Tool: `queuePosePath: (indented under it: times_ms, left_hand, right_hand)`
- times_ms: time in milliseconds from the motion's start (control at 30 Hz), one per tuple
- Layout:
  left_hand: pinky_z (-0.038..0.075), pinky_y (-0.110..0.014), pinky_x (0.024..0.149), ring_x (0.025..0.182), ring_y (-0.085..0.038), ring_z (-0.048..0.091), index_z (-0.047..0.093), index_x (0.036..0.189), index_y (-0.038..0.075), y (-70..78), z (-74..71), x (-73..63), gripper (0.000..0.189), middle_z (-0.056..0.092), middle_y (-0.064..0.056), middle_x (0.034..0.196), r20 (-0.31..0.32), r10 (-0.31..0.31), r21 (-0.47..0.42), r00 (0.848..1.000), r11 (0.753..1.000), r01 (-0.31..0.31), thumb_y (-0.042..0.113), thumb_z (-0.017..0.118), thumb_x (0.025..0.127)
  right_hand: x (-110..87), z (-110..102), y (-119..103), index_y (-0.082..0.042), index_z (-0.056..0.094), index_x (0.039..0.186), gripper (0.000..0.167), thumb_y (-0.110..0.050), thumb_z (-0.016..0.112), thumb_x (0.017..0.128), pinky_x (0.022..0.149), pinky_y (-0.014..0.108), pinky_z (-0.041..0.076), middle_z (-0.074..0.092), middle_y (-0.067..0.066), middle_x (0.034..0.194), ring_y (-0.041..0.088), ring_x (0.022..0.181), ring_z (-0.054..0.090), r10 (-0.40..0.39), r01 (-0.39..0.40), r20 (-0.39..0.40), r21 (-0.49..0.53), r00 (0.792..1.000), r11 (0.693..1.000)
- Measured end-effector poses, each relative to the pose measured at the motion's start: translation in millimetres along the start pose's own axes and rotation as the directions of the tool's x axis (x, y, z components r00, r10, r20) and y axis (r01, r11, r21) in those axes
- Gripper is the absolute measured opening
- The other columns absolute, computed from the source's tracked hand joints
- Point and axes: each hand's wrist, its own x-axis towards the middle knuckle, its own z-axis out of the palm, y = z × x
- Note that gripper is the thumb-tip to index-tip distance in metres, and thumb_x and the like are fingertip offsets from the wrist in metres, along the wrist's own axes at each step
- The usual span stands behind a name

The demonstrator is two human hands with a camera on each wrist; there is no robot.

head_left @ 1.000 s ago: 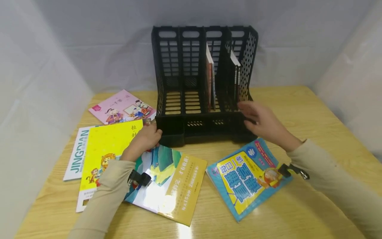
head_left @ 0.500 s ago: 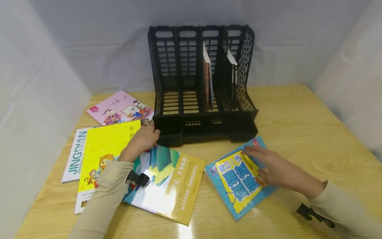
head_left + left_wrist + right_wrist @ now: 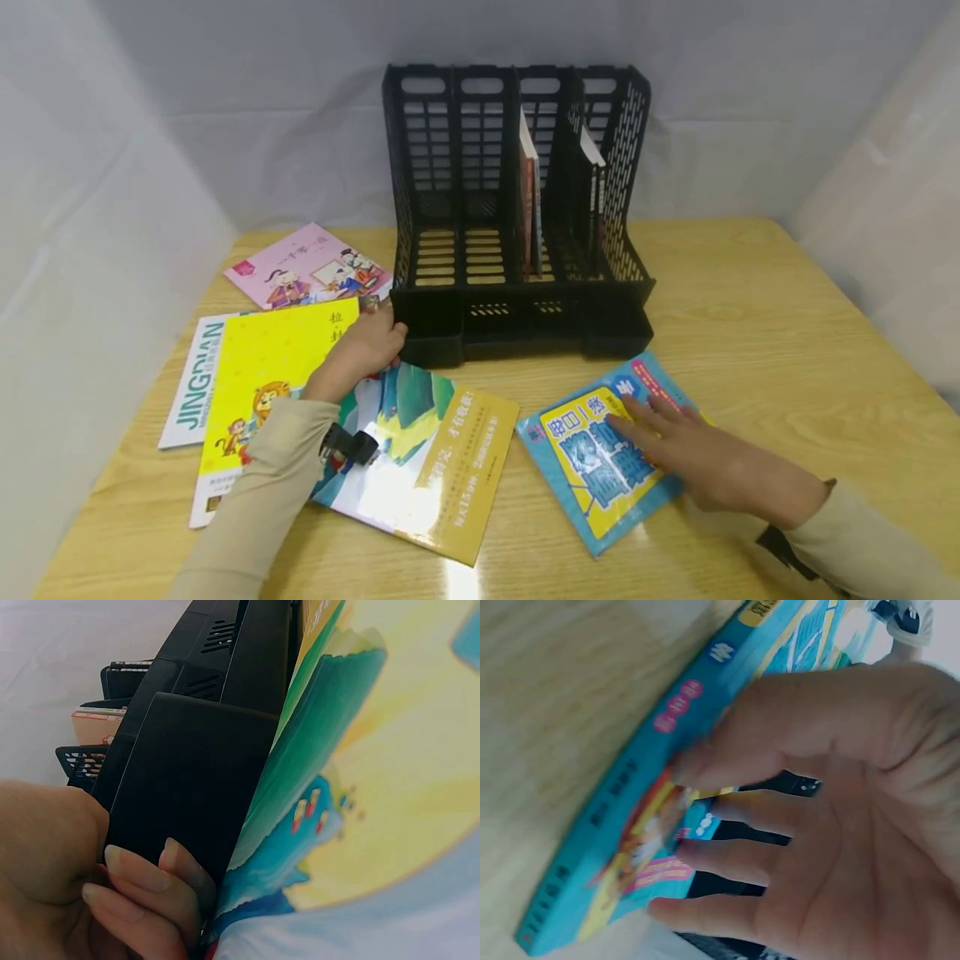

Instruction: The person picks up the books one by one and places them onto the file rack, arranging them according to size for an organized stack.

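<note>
A black file rack (image 3: 525, 321) with upright dividers stands at the back of the table. My left hand (image 3: 366, 340) holds its front left corner; in the left wrist view, curled fingers (image 3: 139, 881) lie against the dark panel. Over the right part of a blue and yellow book (image 3: 577, 467) is my right hand (image 3: 701, 454), fingers extended. The right wrist view has the same hand (image 3: 817, 802) spread beside the book's blue spine (image 3: 619, 776), gripping nothing; whether the fingertips touch the cover I cannot tell. A glossy picture book with a gold band (image 3: 468, 467) lies below my left hand.
Left of the rack lie a pink book (image 3: 300, 258), a yellow book (image 3: 281, 350) and, partly under it, a white book (image 3: 193, 400). Thin books (image 3: 529, 200) stand in a middle compartment of the rack, others (image 3: 594, 179) in the right one. White sheeting (image 3: 750, 108) surrounds the table.
My right hand has left the rack's front right corner and come down and toward me, over the blue book. My left hand stays on the rack's left corner.
</note>
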Motion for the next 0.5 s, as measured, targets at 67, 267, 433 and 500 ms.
queuePosePath:
  times_ms: [67, 267, 433, 500]
  left_hand:
    - [0.044, -0.031, 0.064, 0.058, -0.021, 0.053, 0.041, 0.128, -0.008, 0.3, 0.1, -0.2, 0.041, 0.058, -0.010, 0.072, 0.008, -0.015, -0.007, 1.000, 1.000, 0.015, 0.024, 0.034, 0.103]
    - [0.044, -0.031, 0.065, 0.060, -0.022, 0.053, 0.038, 0.134, -0.008, 1.3, 0.2, -1.4, 0.045, 0.057, -0.010, 0.074, 0.018, -0.035, -0.004, 0.999, 0.999, 0.035, 0.026, 0.035, 0.103]
    - [0.043, -0.031, 0.066, 0.061, -0.022, 0.053, 0.035, 0.137, -0.008, 2.7, -0.3, -2.0, 0.048, 0.056, -0.011, 0.075, 0.025, -0.044, -0.014, 0.999, 0.999, 0.044, 0.027, 0.035, 0.104]
    - [0.043, -0.031, 0.066, 0.061, -0.022, 0.053, 0.035, 0.138, -0.008, 2.7, -0.5, -1.9, 0.048, 0.056, -0.010, 0.075, 0.022, -0.050, -0.011, 0.999, 0.999, 0.050, 0.027, 0.035, 0.104]
  right_hand:
    - [1.1, -0.2, -0.7, -0.016, 0.029, 0.153, 0.058, -0.004, 0.046, 0.099, 0.105, 0.067, 0.019, 0.020, 0.020, 0.157, 0.050, 0.139, 0.019, -0.010, 0.010, 0.000, -0.030, 1.000, 0.999]
    - [4.7, 0.3, -1.3, -0.010, 0.033, 0.150, 0.067, 0.005, 0.059, 0.090, 0.097, 0.064, 0.036, 0.036, 0.030, 0.145, 0.056, 0.125, 0.039, -0.158, 0.134, -0.113, -0.194, 0.981, 0.972]
    - [6.2, -4.5, -0.4, -0.018, 0.029, 0.152, 0.082, 0.012, 0.062, 0.084, 0.101, 0.062, 0.033, 0.030, 0.029, 0.150, 0.055, 0.132, 0.031, -0.116, 0.112, -0.020, -0.146, 0.993, 0.983]
    - [5.5, -5.6, -1.6, -0.025, 0.022, 0.154, 0.095, 0.018, 0.062, 0.079, 0.104, 0.064, 0.026, 0.017, 0.023, 0.157, 0.051, 0.139, 0.018, -0.043, 0.050, 0.076, -0.094, 0.996, 0.994]
